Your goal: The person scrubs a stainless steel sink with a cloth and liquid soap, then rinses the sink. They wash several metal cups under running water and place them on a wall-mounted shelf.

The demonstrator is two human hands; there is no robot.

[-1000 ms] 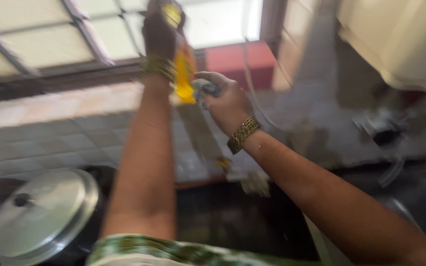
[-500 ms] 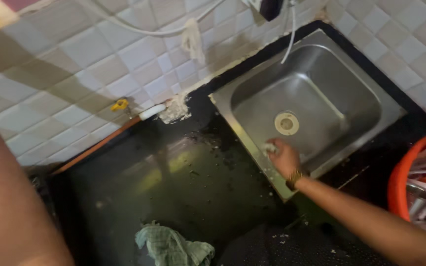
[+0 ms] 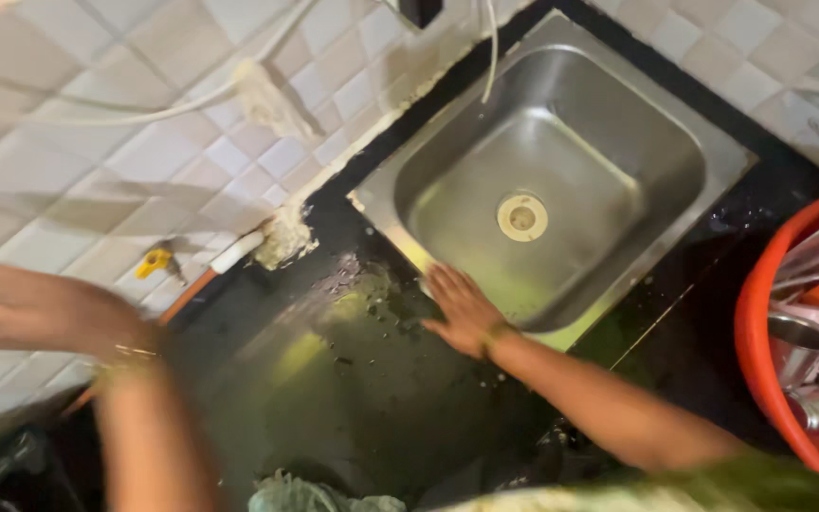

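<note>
My right hand [image 3: 462, 308] lies flat with fingers spread on the wet black counter [image 3: 353, 398], at the near-left rim of the steel sink [image 3: 713, 180]. It holds nothing, and a bangle sits on its wrist. My left hand [image 3: 35, 311] is a blur at the left edge, in front of the tiled wall, with a bangle at the wrist. I cannot make out whether it holds anything. The sink bowl shows only its round drain [image 3: 521, 216].
An orange tub [image 3: 760, 351] of steel utensils stands at the right edge. A green cloth [image 3: 310, 495] lies at the counter's near edge. On the tiled wall are a yellow valve [image 3: 154, 259], a pipe and white cables [image 3: 191, 100].
The view swung down from the window to the counter and sink. My right hand slid from the sink's rim onto the wet counter. My left arm came down into view at the left.
</note>
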